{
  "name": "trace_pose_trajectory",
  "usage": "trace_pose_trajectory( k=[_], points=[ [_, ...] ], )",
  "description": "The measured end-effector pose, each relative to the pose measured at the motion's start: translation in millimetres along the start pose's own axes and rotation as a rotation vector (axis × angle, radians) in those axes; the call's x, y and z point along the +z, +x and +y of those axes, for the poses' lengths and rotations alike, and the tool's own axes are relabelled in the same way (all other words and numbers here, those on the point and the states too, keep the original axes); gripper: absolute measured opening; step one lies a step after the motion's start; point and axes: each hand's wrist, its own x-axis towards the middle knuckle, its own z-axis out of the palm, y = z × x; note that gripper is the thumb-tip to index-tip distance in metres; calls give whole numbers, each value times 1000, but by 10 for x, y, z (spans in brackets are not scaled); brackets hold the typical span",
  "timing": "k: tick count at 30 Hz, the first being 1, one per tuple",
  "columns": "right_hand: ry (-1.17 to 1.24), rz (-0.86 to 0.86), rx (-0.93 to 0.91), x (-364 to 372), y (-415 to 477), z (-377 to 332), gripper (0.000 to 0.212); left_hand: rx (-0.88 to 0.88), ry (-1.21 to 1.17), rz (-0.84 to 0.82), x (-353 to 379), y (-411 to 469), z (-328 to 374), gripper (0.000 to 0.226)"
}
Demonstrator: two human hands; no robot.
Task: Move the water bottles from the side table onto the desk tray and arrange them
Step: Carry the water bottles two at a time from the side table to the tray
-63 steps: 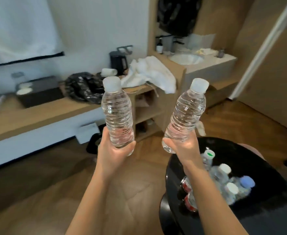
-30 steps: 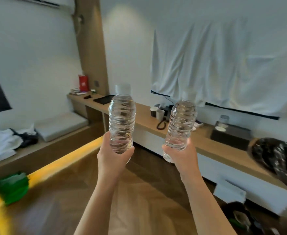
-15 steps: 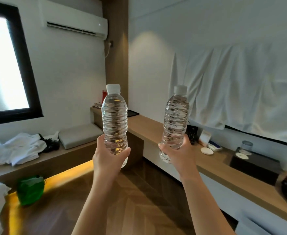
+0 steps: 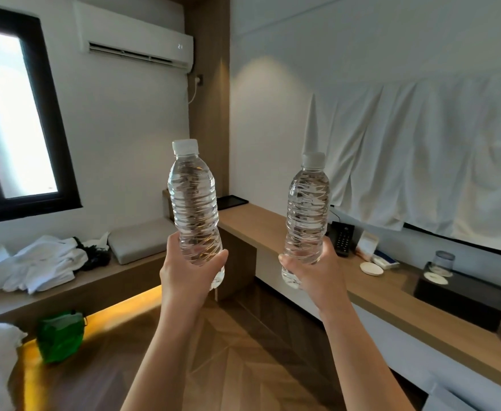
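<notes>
I hold two clear water bottles with white caps upright in front of me, above the wooden floor. My left hand (image 4: 188, 275) grips the lower part of the left water bottle (image 4: 193, 200). My right hand (image 4: 317, 274) grips the lower part of the right water bottle (image 4: 307, 212). A flat black tray (image 4: 231, 200) lies at the far end of the long wooden desk (image 4: 370, 292), partly hidden behind the left bottle. The side table is out of view.
On the desk stand a black phone (image 4: 343, 238), a white coaster (image 4: 371, 268) and a black box (image 4: 459, 295) with a glass on top. A bench (image 4: 74, 284) at left holds white towels and a cushion. A green bag (image 4: 61, 336) sits on the floor.
My view has swung left from the black side table with its other bottles to the far end of the desk. Both hands have kept the bottles upright throughout.
</notes>
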Motion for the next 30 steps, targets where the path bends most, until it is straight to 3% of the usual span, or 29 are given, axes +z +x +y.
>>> trace_pose_trajectory(
  k=[17,30],
  points=[
    [18,-38,-5,603,538,0,64,14,75,32,-210,670,-309,74],
    [26,-51,-41,1096,1719,555,67,-1,92,150,359,1589,-736,75]
  ],
)
